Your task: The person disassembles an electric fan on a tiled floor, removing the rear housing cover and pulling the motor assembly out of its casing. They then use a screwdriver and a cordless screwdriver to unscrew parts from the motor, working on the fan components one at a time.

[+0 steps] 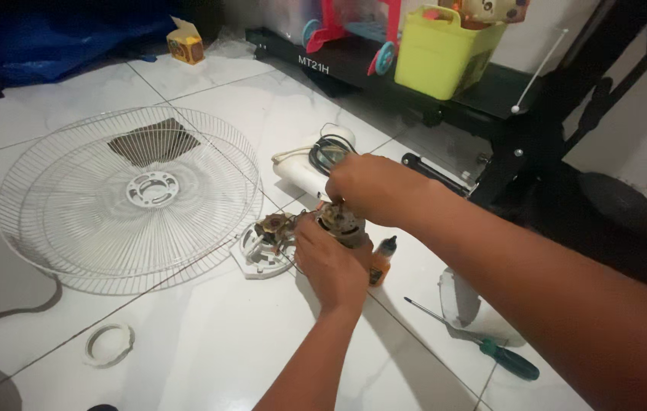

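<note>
One fan motor (341, 222), a metal block with copper windings, is held just above the white tiled floor (209, 342) near the middle of the view. It is gripped by two hands: the left hand (332, 266) is closed on it from six o'clock, fingers curled together around its lower side, and the right hand (369, 186) is set on its top from one o'clock, fingers bent down onto it. How tightly the right fingertips are pressed cannot be told, since they are hidden behind the knuckles.

At nine o'clock of the motor, touching it or nearly so, one white motor plate (262, 247) with brown parts on it is seen. Farther at nine o'clock two wire fan guards (129, 198) are laid one upon the other. At twelve o'clock one white fan body (309, 164) with a coiled dark cord is lying. At four o'clock, just beside the left hand, one small orange bottle (383, 260) is stood. One green-handled screwdriver (483, 344) is laid at five o'clock, next to one white cover (464, 304). One white ring (108, 344) is lying at seven o'clock.
</note>
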A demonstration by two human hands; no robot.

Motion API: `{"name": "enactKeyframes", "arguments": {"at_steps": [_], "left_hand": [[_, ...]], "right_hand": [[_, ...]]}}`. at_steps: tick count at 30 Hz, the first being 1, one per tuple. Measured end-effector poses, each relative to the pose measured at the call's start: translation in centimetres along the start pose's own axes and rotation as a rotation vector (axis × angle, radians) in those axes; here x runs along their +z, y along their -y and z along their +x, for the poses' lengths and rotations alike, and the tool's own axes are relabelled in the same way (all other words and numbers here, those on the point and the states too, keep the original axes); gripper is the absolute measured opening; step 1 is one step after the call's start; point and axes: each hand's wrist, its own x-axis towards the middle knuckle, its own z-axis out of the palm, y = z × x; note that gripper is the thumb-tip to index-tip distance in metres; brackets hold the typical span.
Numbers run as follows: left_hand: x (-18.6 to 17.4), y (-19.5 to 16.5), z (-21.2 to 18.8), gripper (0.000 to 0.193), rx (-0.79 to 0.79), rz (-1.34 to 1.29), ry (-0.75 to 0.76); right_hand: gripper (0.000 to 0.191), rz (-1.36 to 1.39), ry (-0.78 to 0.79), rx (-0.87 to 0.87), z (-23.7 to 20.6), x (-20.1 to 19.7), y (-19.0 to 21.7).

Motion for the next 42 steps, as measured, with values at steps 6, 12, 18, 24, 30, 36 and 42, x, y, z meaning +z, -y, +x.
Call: {"name": "enactKeyframes", "arguments": {"at_steps": [6,12,18,24,30,36,42], "left_hand": [[0.1,0.4,-0.2,0.078,0.005,0.002,-0.012],[-0.1,0.0,-0.2,0.075,0.054,0.032,-0.009],[-0.1,0.0,-0.2,0.064,0.008,-0.017,0.014],[0.0,-0.1,-0.2,0.056,-0.007,0.009,0.037],[-0.7,-1.1,0.1,0.071,-0.084,-0.053,0.050],[-0.8,-1.6,1.0,0.076,-0.093,-0.033,0.041],[-1.1,-1.8,0.9,0.081,-0.028,-0.082,-0.014]], "right_hand": [[0.013,0.013,0.113,0.061,0.7,0.7,-0.1],[0.015,-0.127,0.087,0.059,0.6,0.9,-0.3],[0.018,-0.162,0.171,0.069,0.4,1.1,-0.2],[0.016,0.088,0.161,0.141,0.8,0.8,-0.4],[0.017,-0.173,0.179,0.088,1.4,1.3,0.0],[0.034,-0.102,0.186,0.193,1.7,-0.1,0.3],[0.025,-0.020,0.242,0.141,1.9,-2.0,0.5]]}}
